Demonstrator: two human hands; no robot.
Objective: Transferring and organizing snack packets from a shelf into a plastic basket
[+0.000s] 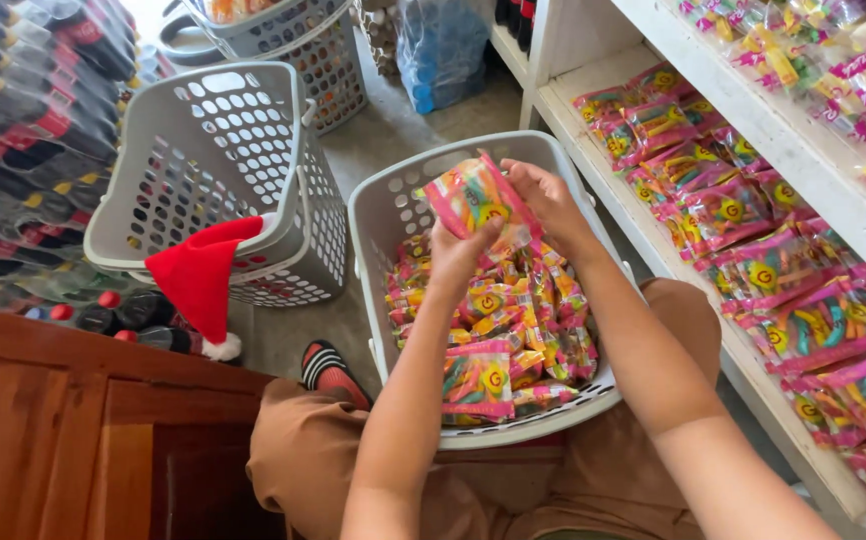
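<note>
Pink plastic candy packet (473, 200) with orange-green print held above grey perforated plastic basket (378, 215), both hands on it. Left hand (458, 250) grip clamped on packet's lower edge from beneath; right hand (548, 200) grip pinched on its upper right edge. Basket on floor, holding heap of matching pink packets (498, 330). Second grey basket (213, 170) to left, tilted, red santa hat (203, 275) draped over rim. White shelf (653, 250) at right lined with same packets.
</note>
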